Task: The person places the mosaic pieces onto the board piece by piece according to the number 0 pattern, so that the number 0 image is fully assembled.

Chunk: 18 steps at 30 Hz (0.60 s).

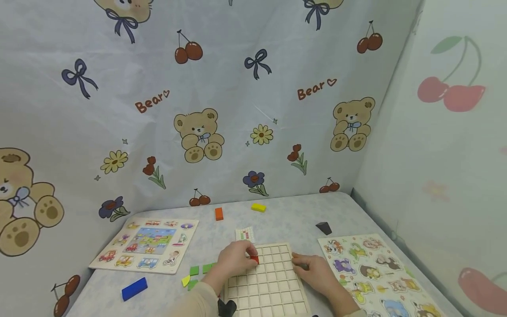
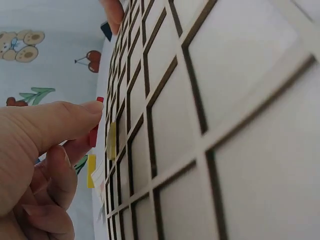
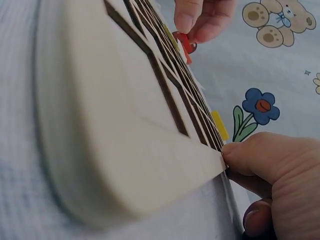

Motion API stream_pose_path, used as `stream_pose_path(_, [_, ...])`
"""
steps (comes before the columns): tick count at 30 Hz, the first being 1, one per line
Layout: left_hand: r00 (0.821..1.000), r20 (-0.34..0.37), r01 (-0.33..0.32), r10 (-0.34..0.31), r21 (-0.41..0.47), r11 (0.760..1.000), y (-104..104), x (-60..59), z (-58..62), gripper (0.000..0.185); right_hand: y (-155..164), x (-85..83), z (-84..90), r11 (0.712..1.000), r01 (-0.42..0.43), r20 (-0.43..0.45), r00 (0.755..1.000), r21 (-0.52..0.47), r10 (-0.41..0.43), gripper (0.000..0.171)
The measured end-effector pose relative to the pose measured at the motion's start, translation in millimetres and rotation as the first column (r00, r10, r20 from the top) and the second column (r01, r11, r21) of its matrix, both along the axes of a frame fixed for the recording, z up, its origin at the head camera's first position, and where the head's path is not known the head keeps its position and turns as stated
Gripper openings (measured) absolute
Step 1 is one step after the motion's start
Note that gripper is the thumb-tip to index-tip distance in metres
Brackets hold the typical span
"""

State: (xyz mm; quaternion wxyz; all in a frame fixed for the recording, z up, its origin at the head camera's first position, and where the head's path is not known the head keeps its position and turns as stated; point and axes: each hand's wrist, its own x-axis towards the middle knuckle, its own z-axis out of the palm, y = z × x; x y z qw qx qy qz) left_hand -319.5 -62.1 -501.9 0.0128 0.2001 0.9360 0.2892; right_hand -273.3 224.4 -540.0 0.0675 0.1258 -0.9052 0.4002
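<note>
My left hand (image 1: 236,260) pinches a small red square tile (image 1: 255,259) between thumb and fingertips, over the upper left part of a pale wooden grid board (image 1: 273,288). In the left wrist view the red tile (image 2: 93,137) stands on edge, close to the board's surface. A yellow piece (image 2: 111,142) lies on the grid near it; in the head view my left hand hides that piece. My right hand (image 1: 316,272) grips the board's right edge, its thumb (image 3: 237,151) against the rim and the other fingers curled lower down.
Left of the board lie several green tiles (image 1: 194,270) and a yellow piece (image 1: 185,280). Behind it is a small printed card (image 1: 245,234). Orange (image 1: 219,214), yellow (image 1: 259,207), blue (image 1: 134,289) and black (image 1: 324,227) blocks lie around. Picture puzzles flank it, left (image 1: 115,260) and right (image 1: 348,241).
</note>
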Motion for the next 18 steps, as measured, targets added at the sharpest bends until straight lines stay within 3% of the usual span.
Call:
stream_pose_path(10, [0.999, 0.024, 0.041, -0.041, 0.018, 0.999, 13.6, -2.3, -7.2, 0.013, 0.5, -1.3, -2.5, 0.999, -0.034, 0.009, 0.999, -0.001, 0.034, 0.025])
stream_pose_path(18, [0.999, 0.026, 0.024, -0.025, 0.024, 0.999, 15.0, 0.7, -4.4, 0.006, 0.7, -3.1, -3.8, 1.000, -0.011, 0.024, 1.000, -0.002, 0.011, 0.025])
